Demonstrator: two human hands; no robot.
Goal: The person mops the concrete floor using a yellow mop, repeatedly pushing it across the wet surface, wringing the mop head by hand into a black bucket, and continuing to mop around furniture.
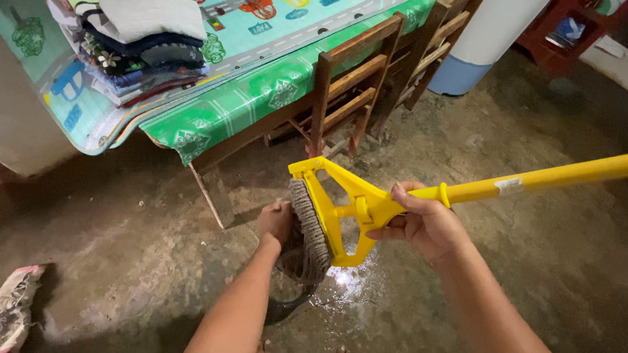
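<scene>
I hold the yellow mop frame (347, 209) level above the wet floor (510, 261).
My right hand (422, 222) wraps the handle; my left hand (275, 222) clutches the mop strands (307, 242), keeping them taut.

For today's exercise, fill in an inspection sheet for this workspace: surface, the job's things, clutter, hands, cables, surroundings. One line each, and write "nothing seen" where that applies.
Surface: bare concrete floor, stained, with a wet shiny patch under the mop.
Job's things: yellow mop with a long handle and yellow clamp frame; grey mop strands hang from the frame.
Clutter: crumpled cloth on the floor at the left edge.
Hands: left hand grips the mop strands; right hand holds the mop at the joint of handle and frame.
Cables: nothing seen.
Surroundings: table with a green patterned cover, stack of folded clothes on it, wooden chair tucked in, white and blue container behind.
</scene>
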